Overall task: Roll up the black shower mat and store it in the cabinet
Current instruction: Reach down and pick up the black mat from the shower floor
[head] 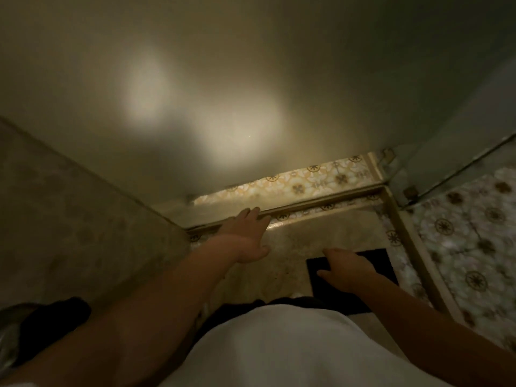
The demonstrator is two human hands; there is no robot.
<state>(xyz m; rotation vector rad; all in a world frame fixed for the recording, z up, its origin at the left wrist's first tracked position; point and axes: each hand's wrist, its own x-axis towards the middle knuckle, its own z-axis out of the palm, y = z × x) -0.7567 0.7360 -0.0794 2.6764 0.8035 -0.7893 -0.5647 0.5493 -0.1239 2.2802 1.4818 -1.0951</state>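
A dim bathroom: patterned floor tile to the right, a pale glossy wall ahead, a raised threshold strip across the floor. The left hand is stretched forward, fingers loosely spread, fingertips at the strip. The right hand lies open with fingers slightly apart, over the black shower mat, which lies flat on the floor under and beyond its fingers; contact is unclear. A white shirt hides the mat's near end. No writing is legible
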